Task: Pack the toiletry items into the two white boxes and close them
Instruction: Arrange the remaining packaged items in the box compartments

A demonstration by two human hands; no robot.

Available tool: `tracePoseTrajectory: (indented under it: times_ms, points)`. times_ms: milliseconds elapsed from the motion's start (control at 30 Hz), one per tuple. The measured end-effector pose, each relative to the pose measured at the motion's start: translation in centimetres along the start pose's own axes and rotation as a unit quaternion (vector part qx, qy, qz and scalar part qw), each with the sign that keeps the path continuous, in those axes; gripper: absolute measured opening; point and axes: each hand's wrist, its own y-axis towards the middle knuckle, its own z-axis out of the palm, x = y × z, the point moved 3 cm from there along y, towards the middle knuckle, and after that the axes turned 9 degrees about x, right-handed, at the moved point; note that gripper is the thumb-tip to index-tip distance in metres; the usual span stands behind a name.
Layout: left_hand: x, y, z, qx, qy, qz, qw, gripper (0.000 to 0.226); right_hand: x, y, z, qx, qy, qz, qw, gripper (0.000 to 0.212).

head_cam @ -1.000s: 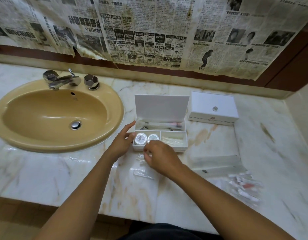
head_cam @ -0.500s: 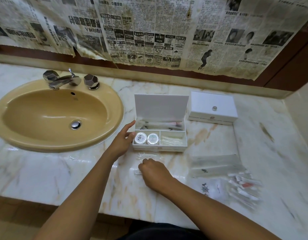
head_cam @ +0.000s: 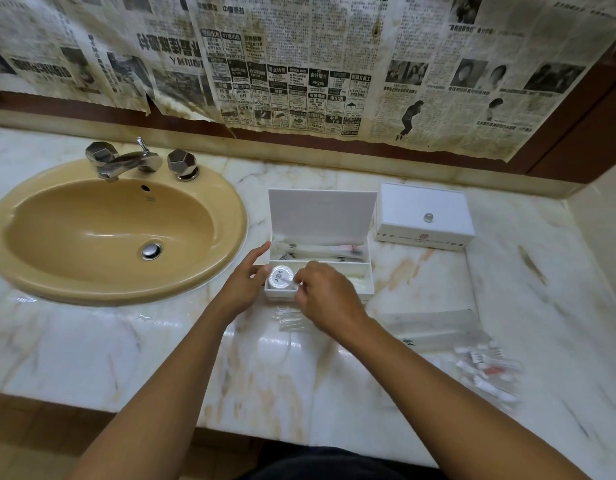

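Open box (head_cam: 365, 268) on the marble counter (head_cam: 91, 348), just right of the sink (head_cam: 209, 202), lid upright. Its back compartment holds long wrapped items; the front left compartment holds a round foil-topped tub (head_cam: 280, 277); a second may lie under the fingers, though we cannot tell. Our right hand (head_cam: 325, 297) hovers over the front compartments, fingers curled and pinching what appears to be a small clear sachet; motion blur hides its outline. Our left hand (head_cam: 245, 284) lies against the box's left wall, fingers straight, holding nothing, steadying the box.

To do this step well, we judge that the sachet should go in flat beside the tub, not on top, so the lid can later shut flush. We keep the steadying hand pressed until the item is released.

More clear packets (head_cam: 289, 320) lie just in front of the box. A flat sleeve (head_cam: 434, 327) and a blurred heap of small tubes (head_cam: 486, 372) lie to the right. The closed box (head_cam: 424, 216) stands just right of the open lid.
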Motion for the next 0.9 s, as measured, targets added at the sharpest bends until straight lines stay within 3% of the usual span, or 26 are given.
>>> tracePoseTrajectory:
  times_ms: [200,367,633,800,900]
  points:
    - [-0.1,0.0,-0.1,0.0,0.006,-0.005,1.0,0.045,-3.4,1.3,-2.4,-0.037,-0.02,0.092,0.995,0.02]
    - [0.1,0.0,-0.1,0.0,0.007,-0.009,1.0,0.045,-5.4,1.1,-1.7,0.003,-0.069,0.142,0.987,0.02]
    - [0.1,0.1,-0.1,0.0,0.008,-0.003,1.0,0.044,-6.6,1.1,-0.2,0.044,-0.011,0.18,0.983,0.016]
    - [0.2,0.2,-0.2,0.002,0.008,-0.006,1.0,0.044,-5.9,1.2,0.2,0.087,0.03,0.159,0.983,0.045]
    - [0.2,0.2,-0.1,0.003,0.006,-0.003,1.0,0.044,-5.9,1.1,0.5,0.107,0.05,0.16,0.98,0.047]
